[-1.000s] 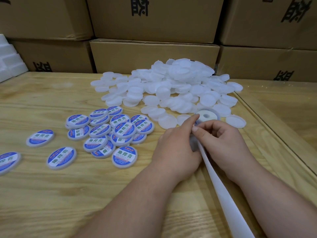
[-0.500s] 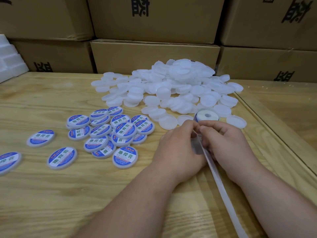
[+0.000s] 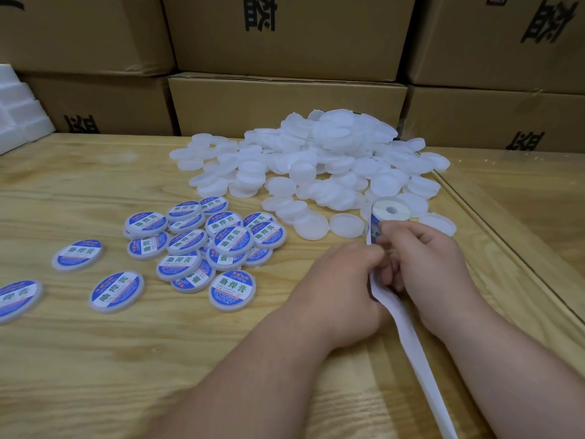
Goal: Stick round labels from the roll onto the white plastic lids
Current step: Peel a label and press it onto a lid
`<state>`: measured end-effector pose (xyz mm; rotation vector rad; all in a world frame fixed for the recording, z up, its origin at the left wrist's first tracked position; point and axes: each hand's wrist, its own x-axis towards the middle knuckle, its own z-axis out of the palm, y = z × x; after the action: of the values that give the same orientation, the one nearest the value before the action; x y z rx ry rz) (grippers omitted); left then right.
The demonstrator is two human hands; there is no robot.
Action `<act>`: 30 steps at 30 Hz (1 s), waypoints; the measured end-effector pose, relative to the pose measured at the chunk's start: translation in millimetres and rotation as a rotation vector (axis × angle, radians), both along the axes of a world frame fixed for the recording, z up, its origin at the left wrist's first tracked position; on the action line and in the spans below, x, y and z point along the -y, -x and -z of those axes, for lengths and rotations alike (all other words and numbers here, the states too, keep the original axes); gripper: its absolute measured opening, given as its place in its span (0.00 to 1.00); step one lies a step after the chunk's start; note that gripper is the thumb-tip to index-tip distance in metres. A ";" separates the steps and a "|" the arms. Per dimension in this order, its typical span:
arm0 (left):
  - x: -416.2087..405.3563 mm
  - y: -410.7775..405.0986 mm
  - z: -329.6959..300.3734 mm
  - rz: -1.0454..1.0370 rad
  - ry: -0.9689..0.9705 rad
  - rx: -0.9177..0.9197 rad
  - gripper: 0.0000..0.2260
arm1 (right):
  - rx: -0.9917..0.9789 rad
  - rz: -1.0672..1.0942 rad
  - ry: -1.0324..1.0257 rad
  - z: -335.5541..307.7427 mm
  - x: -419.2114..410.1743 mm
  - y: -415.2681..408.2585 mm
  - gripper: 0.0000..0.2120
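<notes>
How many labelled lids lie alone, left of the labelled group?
3 labelled lids: one nearest the group, one farther back, one cut by the left edge. More may lie outside the view.

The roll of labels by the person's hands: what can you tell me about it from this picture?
The small roll of round blue-and-white labels lies flat on the pale wooden table, its white end face and dark core hole facing up. It sits at the near edge of the heap of plain white plastic lids. A printed label shows on its side. From it a white paper backing strip runs down between the left hand and right hand, whose curled fingers pinch the strip just below the roll.
</notes>
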<state>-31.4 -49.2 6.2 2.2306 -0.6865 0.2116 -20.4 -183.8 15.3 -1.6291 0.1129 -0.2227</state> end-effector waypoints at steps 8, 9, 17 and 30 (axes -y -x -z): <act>0.3 6.7 -4.9 0.137 0.014 -0.055 0.11 | -0.014 0.123 -0.039 -1.8 5.8 -3.5 0.11; 0.0 7.9 -5.4 0.158 0.014 -0.059 0.10 | -0.024 0.135 -0.051 -3.0 6.5 -3.8 0.11; 1.6 14.0 -10.8 0.278 -0.010 -0.045 0.10 | -0.025 0.114 0.061 -3.6 10.0 -2.1 0.19; -6.6 8.5 -8.5 0.226 0.363 -0.329 0.35 | -0.256 0.078 -0.186 -9.5 26.9 -9.8 0.08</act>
<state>-39.9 -42.6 14.7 1.7708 -0.6528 -0.1337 -10.6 -210.8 24.8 -1.4628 0.3824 -0.0605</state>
